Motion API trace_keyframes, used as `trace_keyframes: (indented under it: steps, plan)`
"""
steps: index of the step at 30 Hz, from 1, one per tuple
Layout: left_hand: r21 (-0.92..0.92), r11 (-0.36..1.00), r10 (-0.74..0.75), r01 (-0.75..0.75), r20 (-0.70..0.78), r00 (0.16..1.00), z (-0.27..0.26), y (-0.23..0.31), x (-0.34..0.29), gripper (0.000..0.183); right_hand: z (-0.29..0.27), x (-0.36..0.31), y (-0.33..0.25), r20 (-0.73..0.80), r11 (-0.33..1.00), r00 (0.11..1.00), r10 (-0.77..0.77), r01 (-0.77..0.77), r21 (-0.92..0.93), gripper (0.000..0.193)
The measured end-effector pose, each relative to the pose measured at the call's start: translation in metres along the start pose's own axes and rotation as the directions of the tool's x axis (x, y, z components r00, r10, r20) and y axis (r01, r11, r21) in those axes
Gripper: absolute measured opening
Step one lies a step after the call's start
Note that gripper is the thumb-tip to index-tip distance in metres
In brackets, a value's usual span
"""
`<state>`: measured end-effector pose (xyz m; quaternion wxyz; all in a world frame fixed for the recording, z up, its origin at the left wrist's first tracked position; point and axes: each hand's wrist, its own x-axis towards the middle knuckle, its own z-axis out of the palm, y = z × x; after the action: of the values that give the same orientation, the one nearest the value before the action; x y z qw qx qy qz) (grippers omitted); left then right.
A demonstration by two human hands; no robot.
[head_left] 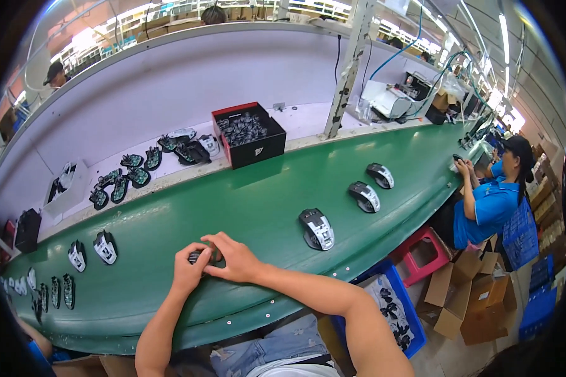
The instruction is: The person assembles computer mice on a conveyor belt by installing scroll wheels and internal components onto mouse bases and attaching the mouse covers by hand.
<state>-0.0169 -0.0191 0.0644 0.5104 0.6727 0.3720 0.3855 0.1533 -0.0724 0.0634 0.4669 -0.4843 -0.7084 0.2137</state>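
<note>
My left hand (187, 266) and my right hand (234, 256) are closed together over the green belt (251, 188). Between their fingers sits a dark mouse part (194, 256), mostly covered, so its exact shape is hidden. To the right of my hands lies a black and white computer mouse without its full cover (317, 230). Two more such mice, one nearer (365, 196) and one farther (380, 176), rest beyond it. On the left are two half-assembled mice, one upper (105, 247) and one lower (77, 256).
A black and red box (255, 139) of small dark parts stands on the back ledge, beside several mouse circuit-board bases (132, 161). A co-worker in blue (484, 201) sits at the right, holding something dark. Below are a blue crate (415, 323), a red stool (420, 254) and open cartons (449, 295).
</note>
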Motion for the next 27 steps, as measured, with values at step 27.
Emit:
trace_keyframes:
  steps: [27]
  plan:
    - [0.020,0.998,0.068,-0.066,-0.109,0.992,-0.001,0.004,-0.005,0.011,0.010,0.005,-0.001,0.027,0.986,0.997,0.077,-0.080,0.147,0.057]
